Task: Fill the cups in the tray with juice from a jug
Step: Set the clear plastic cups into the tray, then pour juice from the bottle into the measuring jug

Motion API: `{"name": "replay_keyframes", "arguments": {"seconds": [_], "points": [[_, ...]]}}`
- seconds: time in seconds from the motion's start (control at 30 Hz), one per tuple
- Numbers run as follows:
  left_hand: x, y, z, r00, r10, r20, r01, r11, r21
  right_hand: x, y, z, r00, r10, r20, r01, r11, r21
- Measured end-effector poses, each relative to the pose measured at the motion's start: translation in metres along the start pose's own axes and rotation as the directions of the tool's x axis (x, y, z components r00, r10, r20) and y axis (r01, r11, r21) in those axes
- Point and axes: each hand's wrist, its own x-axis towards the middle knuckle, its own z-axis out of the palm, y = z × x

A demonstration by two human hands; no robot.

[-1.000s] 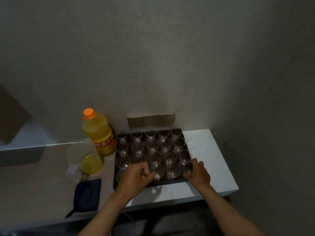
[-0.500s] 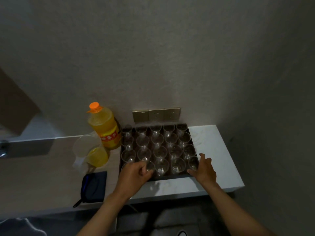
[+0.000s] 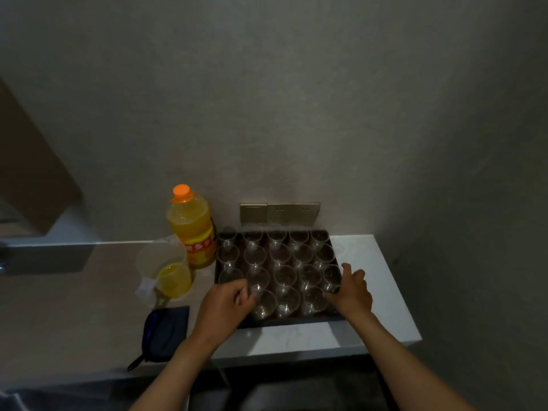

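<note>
A dark tray (image 3: 332,244) of clear, empty plastic cups (image 3: 284,275) sits at the counter's (image 3: 382,304) back right corner. The left hand (image 3: 225,304) curls around a front-row cup; the right hand (image 3: 353,292) rests spread open on the tray's right edge. Left of the tray stand a jug (image 3: 166,271) part-filled with yellow juice and an orange-capped juice bottle (image 3: 191,229).

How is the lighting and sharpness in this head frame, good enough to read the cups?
Head view: dim overall, corners darkening; the wall lines bow from the wide-angle lens. The clear cups blur into the dark tray, only glinting rims showing. The juice bottle and jug stand out brightly. The left hand looks slightly soft.
</note>
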Motion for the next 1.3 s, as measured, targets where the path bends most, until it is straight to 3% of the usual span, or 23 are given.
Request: {"name": "replay_keyframes", "arguments": {"seconds": [0.33, 0.57, 0.87, 1.03, 1.17, 1.3], "points": [[0.004, -0.018, -0.071, 0.99, -0.016, -0.144, 0.02, 1.0, 0.023, -0.006, -0.116, 0.019, 0.979, -0.2, 0.036, 0.199, 0.98, 0.028], [0.011, -0.041, -0.123, 0.976, -0.041, -0.212, 0.061, 0.994, 0.089, -0.005, -0.193, 0.05, 0.971, -0.22, 0.09, 0.22, 0.975, 0.013], [0.08, -0.034, -0.18, 0.974, 0.061, -0.22, -0.016, 0.98, 0.198, 0.002, -0.275, 0.078, 0.941, -0.317, 0.119, 0.29, 0.935, 0.203], [0.137, -0.034, -0.189, 0.984, 0.082, -0.157, -0.04, 0.966, 0.254, 0.019, -0.314, 0.072, 0.919, -0.38, 0.103, 0.34, 0.898, 0.279], [0.178, -0.041, -0.192, 0.984, 0.149, -0.103, -0.093, 0.906, 0.414, 0.04, -0.339, 0.063, 0.896, -0.434, 0.092, 0.382, 0.86, 0.337], [0.203, -0.047, -0.204, 0.97, 0.082, 0.229, -0.21, 0.759, 0.616, 0.057, -0.36, 0.062, 0.843, -0.53, 0.093, 0.471, 0.811, 0.346]]}}
